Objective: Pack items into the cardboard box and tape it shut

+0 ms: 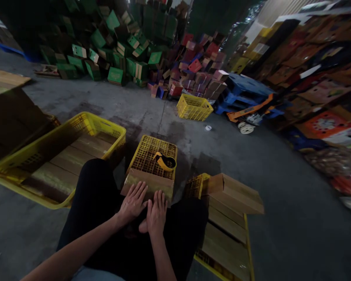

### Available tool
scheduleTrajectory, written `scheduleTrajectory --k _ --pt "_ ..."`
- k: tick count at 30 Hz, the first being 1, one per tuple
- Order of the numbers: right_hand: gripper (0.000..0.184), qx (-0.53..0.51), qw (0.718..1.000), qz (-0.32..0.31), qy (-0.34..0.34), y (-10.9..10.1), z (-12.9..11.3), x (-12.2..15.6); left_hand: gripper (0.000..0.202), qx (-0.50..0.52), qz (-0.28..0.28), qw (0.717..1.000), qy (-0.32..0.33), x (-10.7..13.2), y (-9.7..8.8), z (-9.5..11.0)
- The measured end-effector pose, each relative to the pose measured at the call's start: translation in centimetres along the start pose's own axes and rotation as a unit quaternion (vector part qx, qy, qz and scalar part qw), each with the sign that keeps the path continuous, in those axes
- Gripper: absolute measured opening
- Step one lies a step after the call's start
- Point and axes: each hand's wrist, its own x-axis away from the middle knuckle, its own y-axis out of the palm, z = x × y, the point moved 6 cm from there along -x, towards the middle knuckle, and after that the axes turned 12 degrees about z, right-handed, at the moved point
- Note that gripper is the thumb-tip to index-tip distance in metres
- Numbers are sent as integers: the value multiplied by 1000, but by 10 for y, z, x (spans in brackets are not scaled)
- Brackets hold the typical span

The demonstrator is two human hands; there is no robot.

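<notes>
I sit with black-clad knees either side of an upturned yellow crate (152,154). A flat brown cardboard piece (148,182) lies on the crate's near edge. My left hand (133,203) and my right hand (157,212) lie side by side with fingers stretched out flat, pressing on the near edge of that cardboard. A yellow tape dispenser (164,161) rests on the crate just beyond the cardboard.
A large yellow crate (61,156) with flat cardboard inside stands to the left. Stacked folded cardboard (231,207) sits in another yellow crate on the right. Farther off are a small yellow crate (194,107), blue pallets (245,91), a pallet jack, and heaps of green and red boxes.
</notes>
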Motion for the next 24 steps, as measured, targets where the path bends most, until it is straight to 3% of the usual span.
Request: scheduleTrajectory --k 5,9,14,20,24 --pt "60 -11 1000 -2 12 1 5 -3 59 30 -41 998 43 -8 10 23" --pt "60 -3 1000 -6 13 3 4 -5 61 44 -63 995 59 -14 8 21" --pt "60 11 1000 2 1 2 3 -3 58 33 -46 997 44 -16 -3 -12" --pt "60 61 998 6 -6 -1 -4 -6 64 -43 -2 999 -9 2 -19 -61" --pt "60 82 997 -10 -14 8 -22 -19 71 -77 26 996 -34 13 -22 -77"
